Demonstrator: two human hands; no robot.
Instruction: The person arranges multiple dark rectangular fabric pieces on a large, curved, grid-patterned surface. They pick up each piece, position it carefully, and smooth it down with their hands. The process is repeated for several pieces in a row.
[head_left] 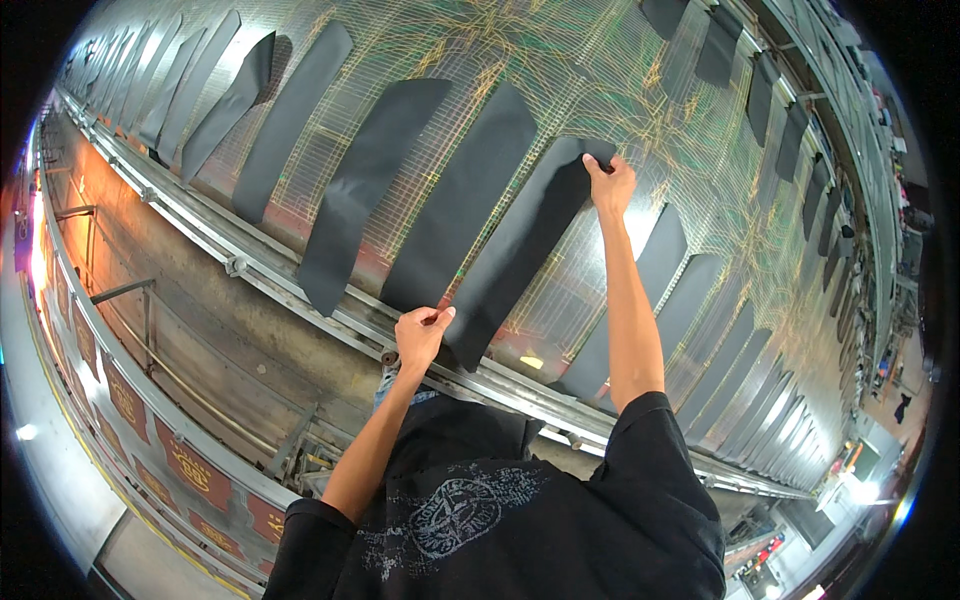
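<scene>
A long black fabric panel (pixel 530 240) with a slanted top end lies across the marked table, right in front of me. My right hand (pixel 612 185) pinches its far right corner between thumb and fingers. At the near end my left hand (pixel 422 335) is closed at the panel's left edge, thumb against the fingers; the bit of cloth between them is mostly hidden. The panel bows slightly along its right side, and its near end reaches the table's metal rail. Left of it lies a similar black panel (pixel 465 200), close beside but separate.
The long table (pixel 560 60) is covered in green, yellow and red lines. More dark panels (pixel 385 170) lie in rows on both sides and along the far edge. A metal rail (pixel 250 270) borders the near side. Brown printed panels (pixel 190 465) rest on a second surface at lower left.
</scene>
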